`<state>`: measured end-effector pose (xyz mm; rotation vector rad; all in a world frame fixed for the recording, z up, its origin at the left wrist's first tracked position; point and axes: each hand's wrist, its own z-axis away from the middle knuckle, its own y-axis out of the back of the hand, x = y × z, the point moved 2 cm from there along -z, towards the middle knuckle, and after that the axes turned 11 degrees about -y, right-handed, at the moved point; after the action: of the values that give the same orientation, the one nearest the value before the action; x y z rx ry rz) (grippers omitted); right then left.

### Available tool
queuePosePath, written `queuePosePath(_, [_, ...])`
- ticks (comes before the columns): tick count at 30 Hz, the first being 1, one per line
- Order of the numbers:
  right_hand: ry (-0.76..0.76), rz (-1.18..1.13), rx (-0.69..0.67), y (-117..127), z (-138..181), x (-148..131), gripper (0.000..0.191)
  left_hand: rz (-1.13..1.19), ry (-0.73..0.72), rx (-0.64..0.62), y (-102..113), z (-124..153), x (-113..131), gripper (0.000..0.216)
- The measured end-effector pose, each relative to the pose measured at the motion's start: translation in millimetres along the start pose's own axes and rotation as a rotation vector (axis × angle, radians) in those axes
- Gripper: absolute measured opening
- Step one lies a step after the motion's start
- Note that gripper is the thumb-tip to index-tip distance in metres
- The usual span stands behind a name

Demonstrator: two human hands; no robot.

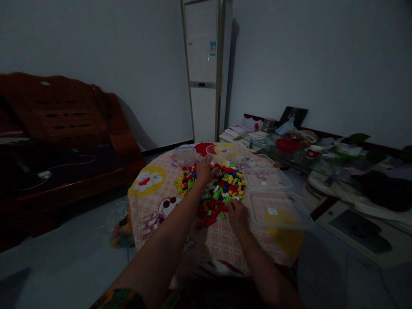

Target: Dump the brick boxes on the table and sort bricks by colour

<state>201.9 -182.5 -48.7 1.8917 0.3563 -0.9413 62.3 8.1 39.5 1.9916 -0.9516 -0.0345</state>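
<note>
A heap of toy building blocks in red, yellow, green, blue and white lies spread over the middle of the round table. My left hand reaches over the far part of the heap, its fingers apart and low above the blocks. At the near right edge of the heap is my right hand, its fingers curled together beside the red and green blocks. Whatever those fingers may hold is hidden. Right of the heap, a clear plastic box lies on the cloth.
More clear containers line the table's right side, and another clear container sits at the back left. A patterned tablecloth covers the table. Left is a wooden bench; right, a cluttered glass-topped stand. A filled plastic bag hangs low at left.
</note>
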Motion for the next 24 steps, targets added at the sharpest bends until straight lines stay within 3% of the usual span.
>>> queuePosePath(3, [-0.003,-0.014,0.000,0,1,0,0.028,0.055,0.089,0.162,23,21,-32,0.052])
queuePosePath(6, [0.005,-0.023,0.009,1,2,0,0.027,0.035,0.288,0.243,46,57,-69,0.048])
queuePosePath(10, [0.005,-0.016,-0.012,2,2,1,0.027,0.018,0.565,0.199,57,98,-100,0.047])
queuePosePath(12, [-0.009,-0.010,-0.008,2,1,1,0.026,0.033,0.571,0.112,51,106,-101,0.046])
queuePosePath(15, [-0.019,0.002,0.004,3,1,1,0.027,0.061,0.463,0.000,35,105,-91,0.044])
queuePosePath(24, [-0.013,0.011,0.008,0,1,2,0.029,0.118,0.361,0.099,-6,97,-54,0.051])
